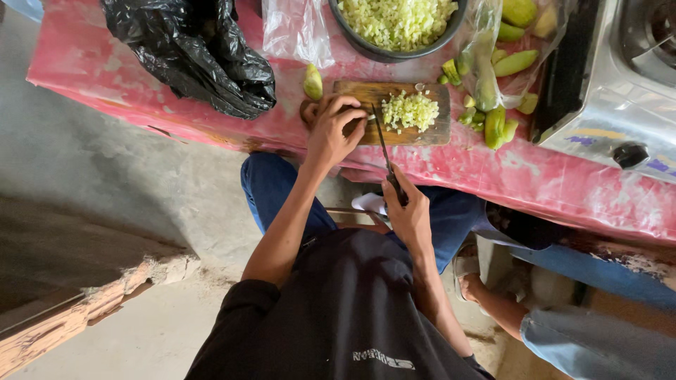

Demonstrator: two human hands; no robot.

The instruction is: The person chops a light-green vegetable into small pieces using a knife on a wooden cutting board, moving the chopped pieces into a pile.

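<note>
Step in hand: dicing. Your left hand (334, 134) pins a green fruit strip on the cutting board (422, 134), tabletop (105, 77) edge; right hand (408, 214) grips the knife (384, 148). Next, likely: another fine cut, fingertips curled clear.

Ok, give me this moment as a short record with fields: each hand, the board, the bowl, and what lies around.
left hand: pressing a piece down on the wooden cutting board
right hand: gripping the knife, blade over the board
on board: pile of diced green pieces
bowl: dark, full of diced pieces
right of board: whole green fruits, clear bag
left of board: black plastic bag
table: pink cover
</note>
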